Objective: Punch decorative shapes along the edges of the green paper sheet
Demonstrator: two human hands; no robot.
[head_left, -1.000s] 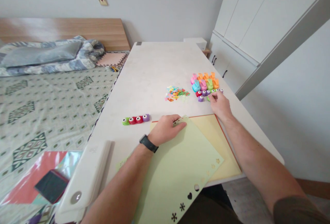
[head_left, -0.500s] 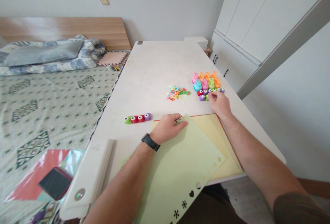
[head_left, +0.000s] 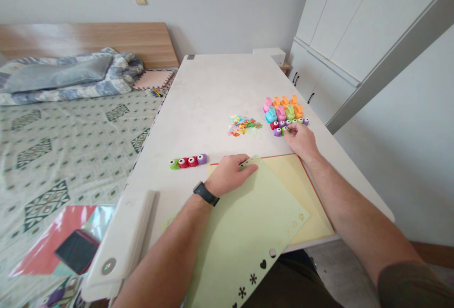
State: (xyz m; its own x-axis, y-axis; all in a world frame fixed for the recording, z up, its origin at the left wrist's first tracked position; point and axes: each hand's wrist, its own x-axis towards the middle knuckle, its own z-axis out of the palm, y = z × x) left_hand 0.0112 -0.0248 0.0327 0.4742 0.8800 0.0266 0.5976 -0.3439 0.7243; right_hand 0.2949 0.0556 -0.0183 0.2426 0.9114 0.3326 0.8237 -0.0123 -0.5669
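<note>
My left hand (head_left: pixel 229 174) rests on the top corner of a light green paper sheet (head_left: pixel 244 232), fingers curled and pressing it to the white table (head_left: pixel 213 95). The sheet has shapes punched along one edge and lies over yellow and red sheets (head_left: pixel 301 189). My right hand (head_left: pixel 301 138) reaches to a row of small round punches (head_left: pixel 283 126), its fingertips pinched on a small green one (head_left: pixel 284 130). Behind them stand larger coloured lever punches (head_left: pixel 283 109). Coloured paper cut-outs (head_left: pixel 243 125) lie in a small heap to the left.
A second row of green, red and purple small punches (head_left: pixel 187 161) lies left of my left hand. A white oblong device (head_left: pixel 120 246) sits at the table's near left corner. A bed (head_left: pixel 67 142) with a phone (head_left: pixel 75 251) on red paper is to the left; white cabinets (head_left: pixel 333 38) stand right.
My right hand's fingers have closed round the small green punch at the row's near end. The left hand stays on the paper. The view shifted slightly.
</note>
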